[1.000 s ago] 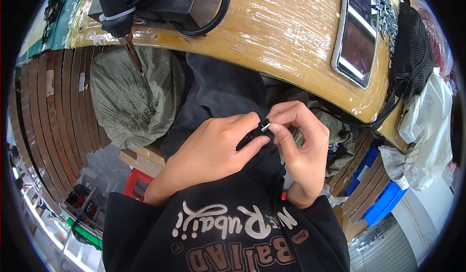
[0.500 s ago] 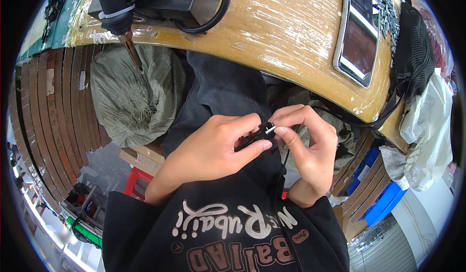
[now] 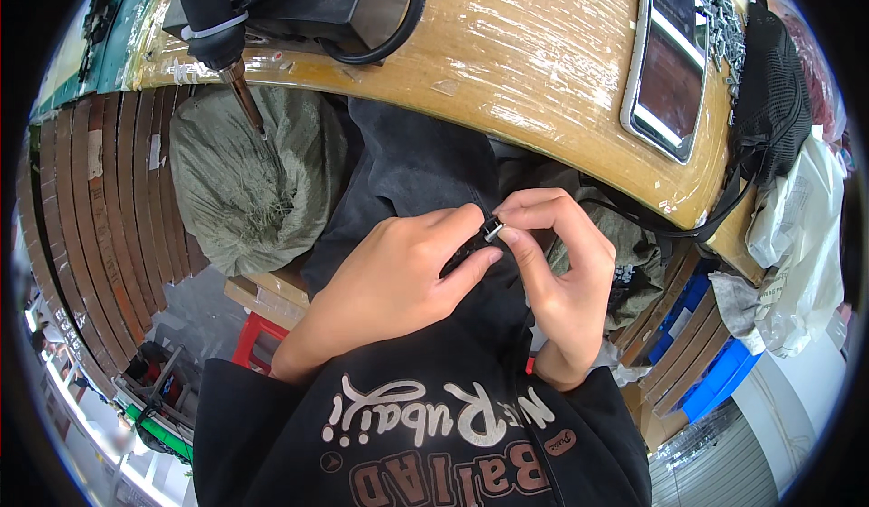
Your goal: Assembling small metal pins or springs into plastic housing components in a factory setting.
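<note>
My left hand (image 3: 389,267) is closed around a small black part (image 3: 490,224), with thumb and forefinger on either side of it. At that part's right end shows a short shiny metal piece (image 3: 494,233). My right hand (image 3: 568,276) pinches at this metal piece between thumb and forefinger, against the black part. Fingers cover most of both pieces, so their exact kind cannot be made out. Both hands are over my lap, short of the table's near edge.
A table (image 3: 525,54) wrapped in clear film bears a black box (image 3: 362,9), a screen device (image 3: 670,63) and many small metal pieces (image 3: 715,18). A tool with a metal tip (image 3: 244,100) hangs over a grey-green sack (image 3: 258,181). Brown boards (image 3: 104,217) stand left, white plastic bags (image 3: 801,235) right.
My right hand has shifted slightly left and up, closer to the left hand. The metal piece now sits tighter against the black part. My left hand has barely moved.
</note>
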The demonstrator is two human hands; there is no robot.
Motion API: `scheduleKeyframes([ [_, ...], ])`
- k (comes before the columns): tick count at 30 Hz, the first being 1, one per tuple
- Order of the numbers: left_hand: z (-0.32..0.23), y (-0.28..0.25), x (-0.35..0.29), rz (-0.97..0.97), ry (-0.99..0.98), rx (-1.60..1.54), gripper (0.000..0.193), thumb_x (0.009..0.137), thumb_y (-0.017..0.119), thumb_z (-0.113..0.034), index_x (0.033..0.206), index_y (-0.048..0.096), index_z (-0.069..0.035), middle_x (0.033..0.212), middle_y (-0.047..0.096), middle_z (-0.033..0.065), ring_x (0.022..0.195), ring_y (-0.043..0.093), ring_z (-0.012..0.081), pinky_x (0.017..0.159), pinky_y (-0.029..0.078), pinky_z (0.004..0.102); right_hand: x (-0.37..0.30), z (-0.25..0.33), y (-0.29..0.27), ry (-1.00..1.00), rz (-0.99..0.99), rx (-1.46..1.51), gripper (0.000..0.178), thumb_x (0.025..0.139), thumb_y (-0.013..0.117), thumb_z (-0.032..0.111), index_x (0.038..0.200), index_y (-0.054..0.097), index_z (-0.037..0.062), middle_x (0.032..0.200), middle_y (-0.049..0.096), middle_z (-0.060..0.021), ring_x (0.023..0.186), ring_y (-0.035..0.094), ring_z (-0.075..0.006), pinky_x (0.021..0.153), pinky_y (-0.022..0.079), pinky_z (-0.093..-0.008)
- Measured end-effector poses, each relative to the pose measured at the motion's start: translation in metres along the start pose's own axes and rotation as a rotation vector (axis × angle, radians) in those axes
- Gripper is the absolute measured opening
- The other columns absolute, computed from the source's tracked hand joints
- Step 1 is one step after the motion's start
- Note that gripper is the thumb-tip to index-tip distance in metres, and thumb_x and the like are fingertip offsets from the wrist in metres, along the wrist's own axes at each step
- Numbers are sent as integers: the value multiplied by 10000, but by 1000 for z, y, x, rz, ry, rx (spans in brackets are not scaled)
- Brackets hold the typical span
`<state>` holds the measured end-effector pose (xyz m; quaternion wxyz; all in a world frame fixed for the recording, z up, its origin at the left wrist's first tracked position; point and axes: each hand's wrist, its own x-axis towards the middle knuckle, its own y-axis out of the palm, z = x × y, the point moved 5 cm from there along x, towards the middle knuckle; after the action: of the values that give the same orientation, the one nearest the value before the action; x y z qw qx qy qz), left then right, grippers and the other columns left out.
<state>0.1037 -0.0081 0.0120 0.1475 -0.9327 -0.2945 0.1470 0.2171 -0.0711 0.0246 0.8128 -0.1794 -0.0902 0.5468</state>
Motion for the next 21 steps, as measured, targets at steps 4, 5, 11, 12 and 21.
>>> scheduleKeyframes([
  [4, -1, 1, 2, 119, -26, 60, 192, 778, 588, -140, 800, 460, 1, 681, 533, 167, 608, 542, 368, 490, 422, 405, -1, 0, 3, -12, -41, -27, 145, 664, 597, -83, 762, 521, -7, 799, 578, -99, 636, 534, -215, 602, 419, -281],
  [5, 0, 1, 1, 55, -8, 55, 179, 771, 601, -116, 774, 465, 2, 638, 506, 147, 537, 509, 307, 456, 386, 362, -1, -1, 4, 16, -38, -7, 141, 670, 593, -86, 764, 518, -12, 800, 574, -103, 642, 537, -210, 609, 423, -278],
  [11, -4, -2, 1, -2, 27, 103, 154, 797, 565, -82, 756, 449, 11, 610, 476, 146, 516, 486, 306, 450, 358, 346, 3, -13, 6, 81, -14, 190, 117, 710, 572, -99, 776, 501, -33, 805, 550, -118, 690, 551, -194, 653, 438, -257],
  [12, -2, -2, 0, -2, 28, 115, 149, 806, 551, -80, 760, 443, 12, 616, 478, 150, 530, 488, 322, 458, 358, 355, 3, -13, 7, 53, -8, 198, 121, 708, 573, -98, 778, 501, -32, 803, 550, -116, 697, 551, -192, 652, 438, -256],
  [21, -1, 0, 3, 39, 16, 74, 154, 824, 527, -109, 773, 426, -4, 658, 501, 155, 574, 512, 357, 462, 376, 395, 2, -10, 7, -10, -37, 174, 124, 722, 584, -69, 797, 501, -16, 809, 539, -110, 717, 544, -212, 648, 436, -269],
])
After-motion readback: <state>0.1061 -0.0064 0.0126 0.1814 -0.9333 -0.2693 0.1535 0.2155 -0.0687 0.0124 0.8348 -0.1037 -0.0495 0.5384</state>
